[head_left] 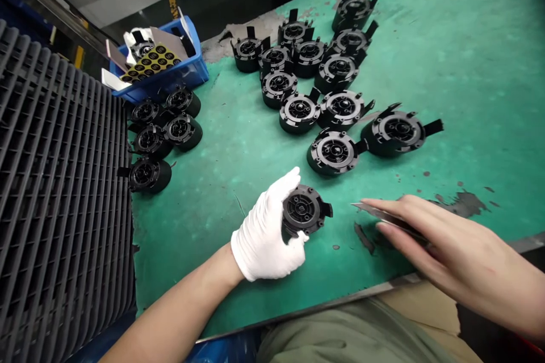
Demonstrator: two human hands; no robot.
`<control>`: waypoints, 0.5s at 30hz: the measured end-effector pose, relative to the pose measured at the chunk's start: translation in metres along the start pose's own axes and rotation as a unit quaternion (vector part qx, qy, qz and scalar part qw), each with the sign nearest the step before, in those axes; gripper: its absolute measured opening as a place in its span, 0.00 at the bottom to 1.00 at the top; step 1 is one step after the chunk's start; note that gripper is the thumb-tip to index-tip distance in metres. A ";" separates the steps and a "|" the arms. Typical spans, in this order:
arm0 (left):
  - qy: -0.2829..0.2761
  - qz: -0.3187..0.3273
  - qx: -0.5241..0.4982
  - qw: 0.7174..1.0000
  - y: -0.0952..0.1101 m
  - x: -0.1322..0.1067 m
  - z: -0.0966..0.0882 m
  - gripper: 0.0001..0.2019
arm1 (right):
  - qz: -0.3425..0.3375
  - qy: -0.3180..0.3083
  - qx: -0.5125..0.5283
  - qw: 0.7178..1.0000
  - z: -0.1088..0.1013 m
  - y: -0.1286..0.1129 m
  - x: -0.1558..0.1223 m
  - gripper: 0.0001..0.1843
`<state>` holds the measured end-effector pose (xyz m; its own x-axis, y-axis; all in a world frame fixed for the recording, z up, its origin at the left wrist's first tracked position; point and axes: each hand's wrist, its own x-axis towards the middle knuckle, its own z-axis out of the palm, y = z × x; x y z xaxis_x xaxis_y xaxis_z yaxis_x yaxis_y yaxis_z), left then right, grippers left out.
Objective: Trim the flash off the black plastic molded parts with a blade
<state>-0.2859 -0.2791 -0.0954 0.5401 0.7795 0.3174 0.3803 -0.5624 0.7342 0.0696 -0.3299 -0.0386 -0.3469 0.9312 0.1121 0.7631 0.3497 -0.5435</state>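
My left hand [266,232], in a white glove, is wrapped round a round black plastic part [303,211] with its ribbed face turned up, just above the green mat [238,142]. My bare right hand [443,244] lies to its right near the table's front edge, its fingers pinched on metal tweezers [381,214] whose tip points left toward the part. A gap of mat separates the tweezer tip from the part.
Several similar black parts [334,150] lie grouped at the mat's centre back, several more [149,173] at the left. A blue bin [170,68] holds a sheet of round stickers [149,62]. A dark slatted tray [59,181] fills the left side.
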 end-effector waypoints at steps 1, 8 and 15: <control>-0.008 0.003 -0.003 1.000 0.000 0.000 -0.002 0.63 | -0.006 -0.007 0.018 1.000 0.001 -0.002 0.004 0.19; -0.046 0.018 -0.024 0.999 -0.004 0.003 -0.008 0.59 | -0.107 -0.155 0.097 0.977 0.020 0.001 0.052 0.32; -0.041 0.000 -0.045 0.998 -0.004 0.001 -0.001 0.60 | -0.109 -0.068 0.020 0.992 0.010 0.028 0.050 0.16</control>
<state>-0.2880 -0.2760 -0.0972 0.6018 0.7516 0.2701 0.3126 -0.5329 0.7863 0.0681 -0.2751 -0.0565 -0.5734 0.8107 0.1182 0.6411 0.5339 -0.5514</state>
